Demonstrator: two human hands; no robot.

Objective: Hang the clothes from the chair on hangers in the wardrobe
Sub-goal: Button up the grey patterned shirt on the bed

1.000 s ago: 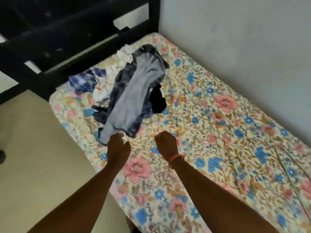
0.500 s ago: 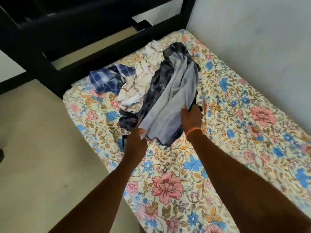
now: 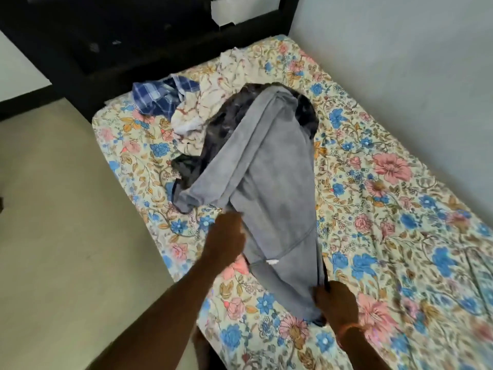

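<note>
Two hands held one grey garment, which lay stretched over the flowered bed sheet at the head end of the bed. Its long axis ran from the pile of clothes far away toward the person, a little slanted to the right. The far end of it rested on a dark garment in the pile; the near end reached the right hand.

The right hand was closed on the near corner of the grey cloth, the fingers curled round the edge. The left hand was at the left edge of the same cloth, further from the person than the right one, about the middle of the length. It seemed to pinch the edge, but the blur there did not let me see the fingers well, so I cannot tell for sure.

So the garment lay ahead of both hands, with most of its cloth beyond them and between them. In my judgement the next move depended on this: pulling toward the body along the long axis would draw the cloth off the pile, and the right hand, being nearest to the person, would lead it.

A blue checked shirt and a white patterned cloth lay beside the dark one, near the black bed frame. No hanger and no wardrobe were in view.
</note>
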